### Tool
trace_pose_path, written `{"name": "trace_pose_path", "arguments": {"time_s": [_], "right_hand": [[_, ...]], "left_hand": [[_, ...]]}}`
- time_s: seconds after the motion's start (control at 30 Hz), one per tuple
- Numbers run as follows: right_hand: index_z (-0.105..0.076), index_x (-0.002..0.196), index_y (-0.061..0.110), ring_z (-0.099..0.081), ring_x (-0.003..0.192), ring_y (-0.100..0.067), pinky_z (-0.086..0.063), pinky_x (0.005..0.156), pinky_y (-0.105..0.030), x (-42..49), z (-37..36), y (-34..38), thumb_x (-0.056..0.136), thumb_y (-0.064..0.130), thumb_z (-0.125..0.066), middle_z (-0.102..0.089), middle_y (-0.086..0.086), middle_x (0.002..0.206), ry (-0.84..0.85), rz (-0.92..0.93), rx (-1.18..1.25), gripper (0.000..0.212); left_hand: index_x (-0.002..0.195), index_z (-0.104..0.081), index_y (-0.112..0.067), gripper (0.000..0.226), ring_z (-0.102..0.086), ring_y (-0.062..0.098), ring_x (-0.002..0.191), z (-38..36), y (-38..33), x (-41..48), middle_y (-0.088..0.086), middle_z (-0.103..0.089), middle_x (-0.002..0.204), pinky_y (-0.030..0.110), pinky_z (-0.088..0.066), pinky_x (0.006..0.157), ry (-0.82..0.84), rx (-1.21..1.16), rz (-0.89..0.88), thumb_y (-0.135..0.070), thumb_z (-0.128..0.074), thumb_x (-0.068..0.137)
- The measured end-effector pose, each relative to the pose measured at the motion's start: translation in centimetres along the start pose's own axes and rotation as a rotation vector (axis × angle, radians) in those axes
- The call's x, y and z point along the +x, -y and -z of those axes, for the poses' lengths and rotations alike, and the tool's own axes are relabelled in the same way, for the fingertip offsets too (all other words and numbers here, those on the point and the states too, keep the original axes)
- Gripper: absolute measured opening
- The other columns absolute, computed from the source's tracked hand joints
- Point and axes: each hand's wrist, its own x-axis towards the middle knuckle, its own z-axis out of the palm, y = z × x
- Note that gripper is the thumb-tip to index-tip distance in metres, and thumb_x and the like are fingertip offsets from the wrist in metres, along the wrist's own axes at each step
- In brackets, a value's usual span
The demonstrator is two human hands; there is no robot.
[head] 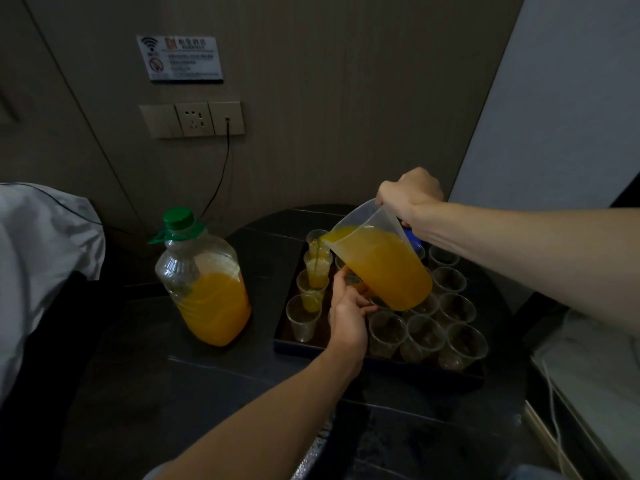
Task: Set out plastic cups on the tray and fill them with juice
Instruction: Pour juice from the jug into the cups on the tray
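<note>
Head view: right hand [410,194] grips tilted jug [363,213] (juice [381,268] streaming); left hand [348,317]: hold unclear.

Translucent, smooth plastic jug [381,261] and clear, thin plastic cups [426,336] at centre right; a ribbed clear plastic bottle [204,282], glossy green cap [178,218], centre left, on a glossy dark table [207,393]; matt wall panel [346,98] behind.

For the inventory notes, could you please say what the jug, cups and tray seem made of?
Jug: translucent, slightly frosted plastic; juice shows through its wall. Cups: thin, clear, glossy plastic; fully see-through. Tray: dark, smooth, maybe plastic or lacquered wood; too dim to tell.
</note>
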Motion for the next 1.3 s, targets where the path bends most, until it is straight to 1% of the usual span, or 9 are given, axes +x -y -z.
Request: {"name": "trace_pose_path", "arguments": {"time_s": [0.1,0.2,0.4,0.53,0.6,0.83,0.93,1.0,1.3], "right_hand": [[-0.068,0.117,0.01,-0.062,0.077,-0.015,-0.037,0.049,-0.023,-0.02,-0.12,0.0,0.093,0.024,-0.065,-0.07,-0.006,0.105,0.011,-0.006,-0.002,0.028],[-0.067,0.121,0.011,-0.066,0.085,-0.019,-0.038,0.049,-0.024,-0.01,-0.08,-0.02,0.093,0.025,-0.065,-0.07,-0.006,0.11,0.005,-0.008,0.003,0.031],[-0.067,0.12,0.011,-0.064,0.082,-0.018,-0.038,0.05,-0.024,-0.02,0.04,0.08,0.094,0.025,-0.064,-0.07,-0.006,0.109,0.002,-0.001,0.009,0.03],[-0.067,0.118,0.011,-0.06,0.072,-0.013,-0.038,0.049,-0.024,-0.1,0.11,0.05,0.094,0.025,-0.065,-0.068,-0.004,0.101,0.008,0.002,0.006,0.028],[-0.068,0.119,0.011,-0.058,0.071,-0.013,-0.038,0.049,-0.024,-0.17,0.13,0.03,0.094,0.025,-0.065,-0.068,-0.004,0.103,0.006,0.006,0.007,0.029],[-0.066,0.12,0.011,-0.063,0.082,-0.017,-0.039,0.051,-0.024,-0.29,0.19,0.16,0.095,0.025,-0.063,-0.068,-0.006,0.107,0.01,0.005,0.003,0.029],[-0.067,0.119,0.01,-0.06,0.074,-0.015,-0.037,0.049,-0.024,-0.32,0.37,0.2,0.096,0.024,-0.062,-0.068,-0.006,0.104,0.012,0.013,-0.009,0.027],[-0.067,0.118,0.01,-0.06,0.075,-0.015,-0.037,0.049,-0.024,-0.29,0.45,0.21,0.095,0.024,-0.061,-0.068,-0.006,0.105,0.012,0.015,-0.014,0.027],[-0.067,0.119,0.01,-0.062,0.079,-0.018,-0.038,0.051,-0.025,-0.29,0.46,0.36,0.095,0.023,-0.061,-0.068,-0.007,0.107,0.011,0.022,-0.025,0.028]], "left_hand": [[0.134,-0.037,-0.043,0.061,-0.057,0.024,0.122,-0.01,-0.15,-0.06,0.009,-0.054,0.14,0.043,-0.05,0.103,0.0,0.002,-0.003,0.0,-0.031,0.092],[0.134,-0.037,-0.042,0.06,-0.057,0.024,0.123,0.02,-0.15,-0.05,0.009,-0.054,0.139,0.043,-0.05,0.102,0.004,-0.014,0.001,0.001,-0.031,0.092],[0.134,-0.038,-0.043,0.059,-0.057,0.025,0.123,0.05,-0.23,-0.05,0.009,-0.055,0.139,0.047,-0.049,0.105,-0.002,0.0,-0.001,-0.003,-0.034,0.09],[0.132,-0.038,-0.044,0.059,-0.057,0.024,0.124,0.15,-0.13,-0.06,0.008,-0.055,0.139,0.046,-0.049,0.105,0.001,-0.01,-0.002,-0.001,-0.032,0.092],[0.132,-0.038,-0.044,0.059,-0.057,0.024,0.124,0.1,-0.11,-0.09,0.008,-0.055,0.139,0.047,-0.049,0.106,-0.004,-0.007,-0.003,-0.001,-0.032,0.092],[0.135,-0.039,-0.042,0.062,-0.059,0.023,0.121,0.01,-0.24,-0.27,0.006,-0.059,0.134,0.044,-0.05,0.104,-0.007,-0.011,0.015,0.001,-0.032,0.091],[0.136,-0.04,-0.042,0.062,-0.061,0.023,0.117,-0.11,-0.22,-0.28,0.005,-0.06,0.132,0.046,-0.05,0.105,-0.017,-0.003,0.024,0.0,-0.033,0.091],[0.139,-0.041,-0.041,0.063,-0.061,0.023,0.115,-0.2,-0.24,-0.26,0.006,-0.06,0.131,0.049,-0.049,0.106,-0.024,-0.001,0.026,-0.001,-0.033,0.091],[0.138,-0.037,-0.039,0.063,-0.055,0.027,0.126,-0.47,-0.56,-0.31,0.013,-0.051,0.142,0.048,-0.047,0.107,-0.015,-0.04,0.034,0.0,-0.033,0.088]]}}
